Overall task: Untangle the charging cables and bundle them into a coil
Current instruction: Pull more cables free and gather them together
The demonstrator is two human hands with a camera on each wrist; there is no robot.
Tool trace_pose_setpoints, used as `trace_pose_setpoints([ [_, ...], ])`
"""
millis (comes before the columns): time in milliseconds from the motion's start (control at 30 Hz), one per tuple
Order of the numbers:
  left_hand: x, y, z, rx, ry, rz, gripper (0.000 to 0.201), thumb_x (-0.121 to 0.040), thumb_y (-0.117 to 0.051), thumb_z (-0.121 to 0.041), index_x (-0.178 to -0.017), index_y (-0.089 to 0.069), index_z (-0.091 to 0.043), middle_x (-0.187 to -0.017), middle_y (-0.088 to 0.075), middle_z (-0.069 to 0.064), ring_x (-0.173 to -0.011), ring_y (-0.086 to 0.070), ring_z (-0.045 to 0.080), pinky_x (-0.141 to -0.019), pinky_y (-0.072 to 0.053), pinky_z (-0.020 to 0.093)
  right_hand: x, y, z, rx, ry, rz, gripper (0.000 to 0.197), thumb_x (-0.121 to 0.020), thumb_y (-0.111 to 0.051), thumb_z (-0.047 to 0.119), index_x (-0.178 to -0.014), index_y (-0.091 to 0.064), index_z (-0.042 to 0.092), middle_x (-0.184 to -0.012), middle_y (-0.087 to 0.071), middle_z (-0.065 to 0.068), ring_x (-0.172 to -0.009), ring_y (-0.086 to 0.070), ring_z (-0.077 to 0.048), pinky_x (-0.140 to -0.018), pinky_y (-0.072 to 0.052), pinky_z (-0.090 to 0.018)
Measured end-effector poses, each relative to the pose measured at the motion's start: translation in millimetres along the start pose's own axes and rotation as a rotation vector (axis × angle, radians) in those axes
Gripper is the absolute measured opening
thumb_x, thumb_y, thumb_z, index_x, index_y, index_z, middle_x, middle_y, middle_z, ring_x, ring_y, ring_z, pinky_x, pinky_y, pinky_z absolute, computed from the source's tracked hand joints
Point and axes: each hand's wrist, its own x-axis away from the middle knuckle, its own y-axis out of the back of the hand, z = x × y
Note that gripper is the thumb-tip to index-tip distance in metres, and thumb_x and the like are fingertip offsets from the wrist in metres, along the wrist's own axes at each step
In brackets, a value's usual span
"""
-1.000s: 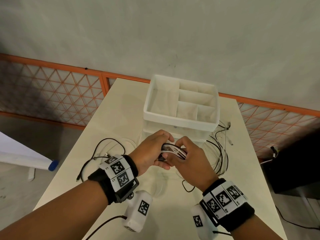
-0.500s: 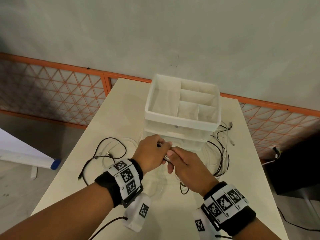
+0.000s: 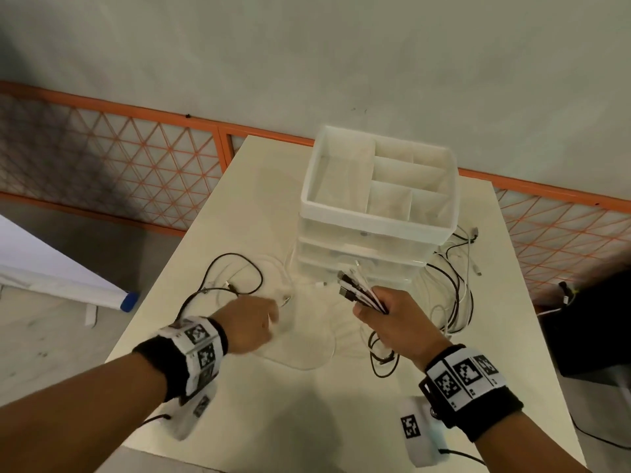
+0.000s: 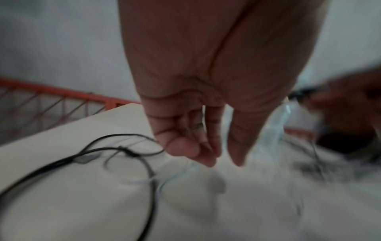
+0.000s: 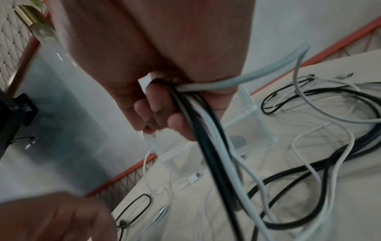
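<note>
The right hand point(image 3: 392, 319) clenches a bundle of cable ends point(image 3: 358, 290). The left hand point(image 3: 252, 322) hangs released, nearer the loose black cable point(image 3: 235, 268) lying just beyond its fingers point(image 4: 193, 146) on the bench point(image 3: 307, 421).

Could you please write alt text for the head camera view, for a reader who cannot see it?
The right hand grips a bunch of black and white cable ends above a white table, while the left hand reaches toward loose cables lying on it. A white drawer organiser stands behind, with more cables tangled to its right.
</note>
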Motion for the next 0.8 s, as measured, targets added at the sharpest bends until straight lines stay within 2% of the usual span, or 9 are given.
trace_pose_setpoints([
  [100, 11, -40, 10, -0.219, -0.063, 0.2, 0.044, -0.086, -0.066, -0.032, -0.127, -0.053, -0.023, -0.129, -0.049, -0.002, -0.119, -0.053, 0.023, -0.093, -0.043, 0.033, 2, -12, 6, -0.008, 0.0, 0.068, 0.03, -0.094, -0.063, 0.023, -0.065, -0.062, 0.031, -0.055, -0.06, 0.006, -0.044, -0.046, -0.006, -0.049, -0.04, -0.025],
  [200, 9, -62, 8, -0.16, -0.048, 0.083, 0.024, -0.09, -0.055, -0.028, -0.113, -0.058, -0.021, -0.122, -0.05, 0.0, -0.11, -0.058, 0.029, -0.085, -0.049, 0.039, 3, -26, 10, 0.046, 0.008, 0.076, 0.015, -0.094, -0.061, 0.024, -0.081, -0.068, 0.022, -0.072, -0.074, 0.006, -0.053, -0.057, -0.008, -0.055, -0.047, -0.026],
  [300, 6, -68, -1, -0.171, -0.054, 0.032, 0.012, -0.091, -0.05, -0.023, -0.101, -0.056, -0.022, -0.113, -0.055, 0.001, -0.102, -0.061, 0.031, -0.079, -0.05, 0.039, 6, -38, 10, 0.123, 0.045, 0.07, 0.015, -0.095, -0.058, 0.026, -0.084, -0.067, 0.025, -0.077, -0.074, 0.009, -0.068, -0.066, -0.015, -0.069, -0.055, -0.033],
  [433, 8, -51, -34, 0.037, -0.221, -0.149, 0.009, -0.089, -0.045, -0.013, -0.091, -0.045, -0.022, -0.094, -0.063, 0.004, -0.082, -0.059, 0.03, -0.073, -0.051, 0.04, 17, -46, 14, 0.182, 0.082, 0.071, 0.018, -0.102, -0.049, 0.037, -0.094, -0.056, 0.023, -0.071, -0.064, 0.003, -0.062, -0.056, -0.011, -0.054, -0.041, -0.018],
  [500, 10, -35, -54, 0.188, -0.326, -0.312, 0.007, -0.092, -0.049, -0.012, -0.09, -0.048, -0.018, -0.086, -0.064, 0.001, -0.074, -0.058, 0.025, -0.068, -0.049, 0.036, 22, -46, 13, 0.118, 0.08, 0.055, 0.018, -0.104, -0.045, 0.038, -0.094, -0.053, 0.024, -0.068, -0.066, 0.001, -0.059, -0.058, -0.011, -0.052, -0.042, -0.019],
  [567, 9, -20, -64, 0.239, -0.356, -0.431, 0.004, -0.093, -0.056, -0.016, -0.095, -0.053, -0.016, -0.086, -0.065, 0.0, -0.072, -0.058, 0.022, -0.066, -0.048, 0.033, 26, -39, 13, 0.075, 0.111, -0.057, 0.017, -0.104, -0.047, 0.034, -0.091, -0.052, 0.023, -0.06, -0.057, 0.001, -0.048, -0.049, -0.007, -0.048, -0.041, -0.023],
  [667, 1, -13, -46, 0.175, -0.263, -0.432, 0.006, -0.095, -0.056, -0.016, -0.097, -0.061, -0.013, -0.09, -0.064, 0.002, -0.082, -0.062, 0.026, -0.072, -0.048, 0.034, 34, -7, 15, -0.002, 0.161, -0.337, 0.016, -0.103, -0.051, 0.024, -0.092, -0.056, 0.014, -0.059, -0.051, 0.0, -0.041, -0.044, -0.003, -0.042, -0.036, -0.015],
  [733, -3, -11, -20, 0.191, -0.133, -0.435, 0.014, -0.096, -0.053, -0.011, -0.091, -0.065, -0.011, -0.086, -0.059, 0.003, -0.085, -0.062, 0.03, -0.071, -0.043, 0.031, 40, 22, 10, 0.013, 0.17, -0.506, 0.017, -0.103, -0.051, 0.025, -0.097, -0.059, 0.011, -0.068, -0.059, -0.005, -0.056, -0.054, -0.007, -0.053, -0.043, -0.018],
  [800, -1, 0, -7, 0.299, -0.036, -0.463, 0.02, -0.097, -0.051, -0.009, -0.085, -0.067, -0.014, -0.085, -0.062, 0.005, -0.081, -0.062, 0.032, -0.073, -0.047, 0.033, 44, 46, -3, 0.116, 0.093, -0.536, 0.02, -0.103, -0.05, 0.029, -0.097, -0.059, 0.012, -0.076, -0.065, -0.009, -0.075, -0.061, -0.026, -0.067, -0.046, -0.035],
])
